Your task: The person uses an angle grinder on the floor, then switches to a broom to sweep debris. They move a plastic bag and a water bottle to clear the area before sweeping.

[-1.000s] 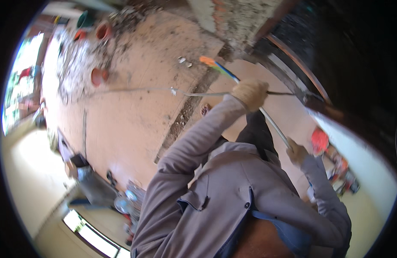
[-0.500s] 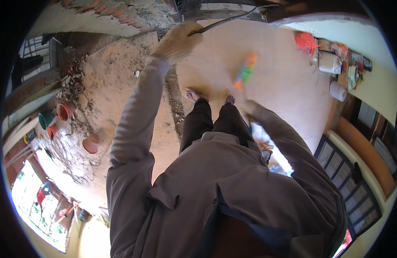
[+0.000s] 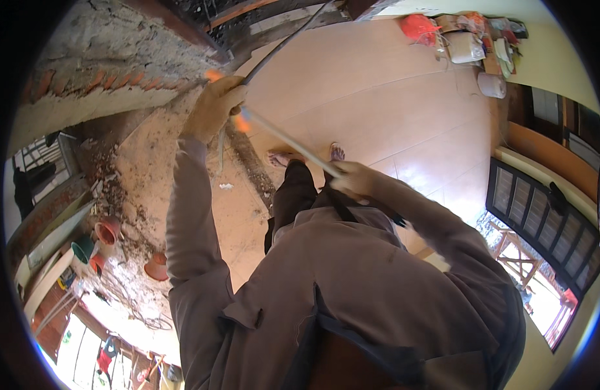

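My left hand (image 3: 212, 109), in what looks like a pale glove, is closed around a long dark cable-like strip (image 3: 280, 47). The strip stretches up and right from the fist, and a paler strand (image 3: 221, 153) hangs below it. My right hand (image 3: 353, 181) grips a pale stick (image 3: 283, 138) in front of my waist. This stick slants up to the left, and its blurred orange and blue head (image 3: 241, 121) is at my left hand, partly hidden by it. Whether the head touches the strip I cannot tell.
A rough wall with exposed brick (image 3: 111, 81) stands at upper left. Rubble (image 3: 127, 201) and several pots (image 3: 107, 229) lie along the left. Bags and boxes (image 3: 465, 47) line the far right wall. A dark-framed grille (image 3: 540, 214) is at right. My feet (image 3: 283, 158) stand on tiles.
My right hand has risen and moved left, swinging the stick's coloured head over to my left hand. My left hand has shifted left and down, still holding the strip. The view has turned.
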`<state>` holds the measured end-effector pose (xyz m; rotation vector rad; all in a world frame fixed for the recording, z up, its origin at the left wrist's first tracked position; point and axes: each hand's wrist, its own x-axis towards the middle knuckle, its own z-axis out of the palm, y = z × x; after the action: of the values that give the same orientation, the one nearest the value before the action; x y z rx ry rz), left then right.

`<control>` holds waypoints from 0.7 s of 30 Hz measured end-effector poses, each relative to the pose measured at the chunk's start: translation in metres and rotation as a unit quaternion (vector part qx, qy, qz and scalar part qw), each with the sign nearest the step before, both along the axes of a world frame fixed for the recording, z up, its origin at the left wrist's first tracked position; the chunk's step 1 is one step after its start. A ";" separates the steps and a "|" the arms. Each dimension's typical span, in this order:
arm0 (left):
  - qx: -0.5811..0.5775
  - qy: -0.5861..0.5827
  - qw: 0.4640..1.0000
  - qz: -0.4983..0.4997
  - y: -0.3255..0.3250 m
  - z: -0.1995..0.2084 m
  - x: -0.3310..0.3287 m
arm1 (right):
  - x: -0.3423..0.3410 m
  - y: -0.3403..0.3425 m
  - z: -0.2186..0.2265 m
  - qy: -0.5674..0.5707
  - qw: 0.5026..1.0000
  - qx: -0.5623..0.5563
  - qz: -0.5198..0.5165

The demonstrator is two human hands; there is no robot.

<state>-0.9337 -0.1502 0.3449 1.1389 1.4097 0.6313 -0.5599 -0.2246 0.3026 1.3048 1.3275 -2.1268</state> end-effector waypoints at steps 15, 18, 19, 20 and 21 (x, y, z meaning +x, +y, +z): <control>-0.106 -0.198 0.962 0.157 -0.024 -0.031 0.043 | -0.118 -0.002 -0.149 -0.020 0.998 -0.055 -0.002; -0.093 -0.182 0.971 0.123 -0.024 -0.033 0.037 | -0.145 -0.005 -0.113 0.043 0.998 -0.028 0.040; -0.063 -0.167 0.979 0.097 -0.023 -0.032 0.037 | -0.139 0.000 -0.094 0.053 0.997 -0.017 0.045; -0.039 -0.151 0.985 0.070 -0.023 -0.031 0.038 | -0.125 0.006 -0.073 0.060 0.997 -0.004 0.047; -0.004 -0.143 0.988 0.050 -0.024 -0.030 0.042 | -0.106 0.012 -0.051 0.058 0.997 0.019 0.048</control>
<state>-0.8920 -0.1742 0.3154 0.9333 1.2253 0.8243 -0.6660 -0.2127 0.2515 1.1225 1.4542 -2.1482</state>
